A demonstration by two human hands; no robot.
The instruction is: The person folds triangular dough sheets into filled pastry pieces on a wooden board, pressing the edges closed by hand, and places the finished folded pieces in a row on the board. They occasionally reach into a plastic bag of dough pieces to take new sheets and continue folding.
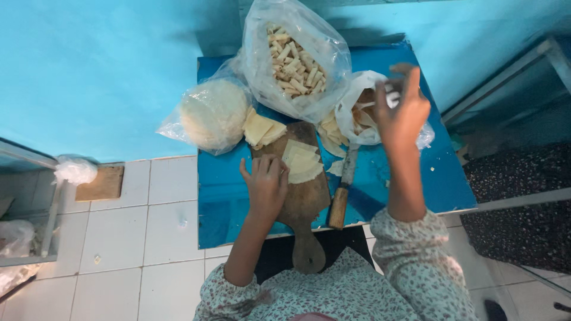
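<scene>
My left hand (266, 184) rests on a wooden cutting board (309, 202), its fingers touching a stack of pale dough sheets (302, 161). Raised over a small white plastic bag (355, 113), my right hand (401, 110) pinches a thin pale strip between its fingertips. A knife with a wooden handle (343, 187) lies on the blue table (410, 178) just right of the board.
A clear bag of small rolled pieces (295, 62) stands at the table's back. To its left sits a bag of round white wrappers (213, 115), with more cut sheets (262, 129) beside it. White floor tiles (148, 232) lie left; a metal frame (511, 68) stands right.
</scene>
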